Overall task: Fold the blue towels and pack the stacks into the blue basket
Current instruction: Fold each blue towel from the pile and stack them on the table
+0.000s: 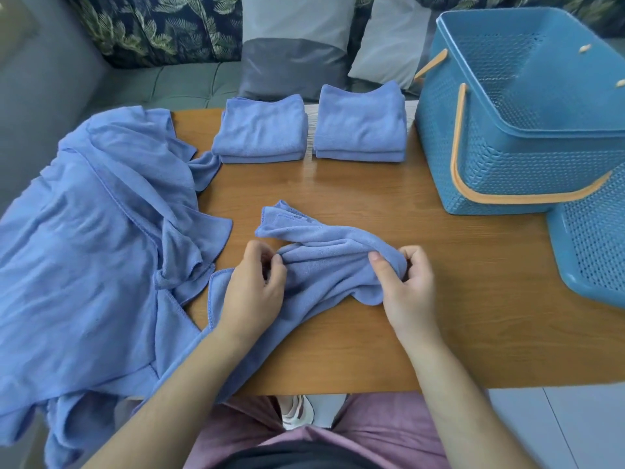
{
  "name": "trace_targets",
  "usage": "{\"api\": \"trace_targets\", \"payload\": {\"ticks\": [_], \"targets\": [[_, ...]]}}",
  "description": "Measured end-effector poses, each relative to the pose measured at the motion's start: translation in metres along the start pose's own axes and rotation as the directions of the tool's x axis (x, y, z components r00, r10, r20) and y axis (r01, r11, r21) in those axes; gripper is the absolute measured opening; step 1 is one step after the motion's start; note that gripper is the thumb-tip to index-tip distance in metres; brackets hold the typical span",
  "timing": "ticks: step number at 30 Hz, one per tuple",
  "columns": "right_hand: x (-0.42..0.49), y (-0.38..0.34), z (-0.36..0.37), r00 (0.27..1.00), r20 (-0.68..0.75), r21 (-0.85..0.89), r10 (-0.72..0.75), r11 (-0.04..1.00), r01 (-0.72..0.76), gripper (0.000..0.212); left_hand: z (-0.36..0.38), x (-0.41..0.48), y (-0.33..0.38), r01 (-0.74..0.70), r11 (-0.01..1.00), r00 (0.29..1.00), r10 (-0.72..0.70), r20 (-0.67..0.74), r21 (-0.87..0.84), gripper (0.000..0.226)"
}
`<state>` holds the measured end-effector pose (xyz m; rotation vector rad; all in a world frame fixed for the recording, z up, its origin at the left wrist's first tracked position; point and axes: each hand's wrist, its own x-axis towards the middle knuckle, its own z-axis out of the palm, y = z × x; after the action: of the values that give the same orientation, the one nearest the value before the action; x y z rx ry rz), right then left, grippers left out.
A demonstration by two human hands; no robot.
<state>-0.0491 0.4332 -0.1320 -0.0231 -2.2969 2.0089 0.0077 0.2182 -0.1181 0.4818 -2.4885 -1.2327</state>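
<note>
1. Your left hand (252, 286) comes in from the lower left, its bare forearm crossing the near edge of the table (372, 333). The back of the hand faces up. The fingers are curled, and thumb and fingertips pinch a fold of the towel (324, 265).
2. Your right hand (406, 286) reaches in from the lower right, wrist bent slightly inward. Its thumb lies on top of the towel's bunched right end and the fingers curl round behind it, so this hand is grasping the towel too.
3. The towel lies crumpled at mid-table between your hands. One corner points away from you, and its near part trails under your left forearm and over the table edge.
4. The pile (94, 231) of unfolded towels covers the table's left side and hangs over its edges.
5. Two folded stacks sit side by side at the far edge with a narrow gap between them. The left stack (260, 130) touches a corner of the pile, and the right stack (360, 123) stands just beside the basket (507, 130).
6. The basket stands at the far right with its orange handles down, well apart from the towel.
7. A second blue perforated piece (592, 252) lies at the basket's near side; you cannot tell whether it is a lid or another basket.
</note>
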Motion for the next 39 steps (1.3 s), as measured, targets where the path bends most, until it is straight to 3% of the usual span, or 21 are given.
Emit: {"api": "trace_targets", "payload": {"ticks": [5,9,13,16,19,22,25,28,30,33,36,39], "targets": [[0.001,-0.006,-0.006,0.996,0.025,0.161,0.084,0.983,-0.087,0.041,-0.012,0.005,0.0,0.238,0.933,0.961,-0.266,-0.074,-0.269,0.014],[0.003,-0.011,-0.011,0.988,0.008,0.232,0.154,0.961,-0.152,0.039,-0.024,0.014,0.001,0.364,0.785,0.892,-0.449,-0.056,-0.502,0.01],[0.007,-0.019,-0.025,0.963,0.042,0.317,0.266,0.91,-0.266,0.053,-0.041,0.019,0.007,0.405,0.633,0.872,-0.485,0.07,-0.66,0.017],[0.006,-0.026,-0.041,0.931,0.199,0.337,0.306,0.871,-0.359,0.034,-0.053,0.021,0.011,0.432,0.501,0.863,-0.472,0.182,-0.75,0.023],[-0.003,-0.036,-0.056,0.889,0.367,0.33,0.275,0.855,-0.401,0.036,-0.063,0.024,0.012,0.456,0.369,0.86,-0.419,0.292,-0.81,0.018],[-0.012,-0.048,-0.06,0.909,0.318,0.255,0.27,0.899,-0.356,0.042,-0.068,0.018,0.017,0.505,0.42,0.859,-0.326,0.395,-0.754,0.019],[-0.015,-0.058,-0.062,0.964,0.22,-0.035,0.146,0.989,-0.142,0.045,-0.07,0.009,0.02,0.528,0.525,0.849,-0.337,0.407,-0.668,0.018],[-0.013,-0.071,-0.066,0.983,0.181,-0.194,-0.005,0.98,0.041,0.021,-0.08,0.009,0.026,0.494,0.56,0.869,-0.347,0.353,-0.664,0.015],[-0.008,-0.086,-0.066,0.99,0.126,-0.158,-0.062,0.984,0.082,0.008,-0.091,0.015,0.034,0.48,0.522,0.875,-0.347,0.339,-0.705,0.013],[0.0,-0.118,-0.064,0.991,0.117,0.027,-0.058,0.998,0.056,0.021,-0.11,0.03,0.05,0.422,0.506,0.9,-0.333,0.28,-0.752,0.012],[0.017,-0.159,-0.061,0.973,0.224,0.204,-0.048,0.979,0.001,0.02,-0.134,0.052,0.075,0.297,0.613,0.951,-0.257,0.171,-0.732,0.014],[0.04,-0.2,-0.057,0.961,0.258,0.268,-0.102,0.963,0.03,0.011,-0.159,0.078,0.107,0.186,0.721,0.982,-0.16,0.1,-0.668,0.014]]}}
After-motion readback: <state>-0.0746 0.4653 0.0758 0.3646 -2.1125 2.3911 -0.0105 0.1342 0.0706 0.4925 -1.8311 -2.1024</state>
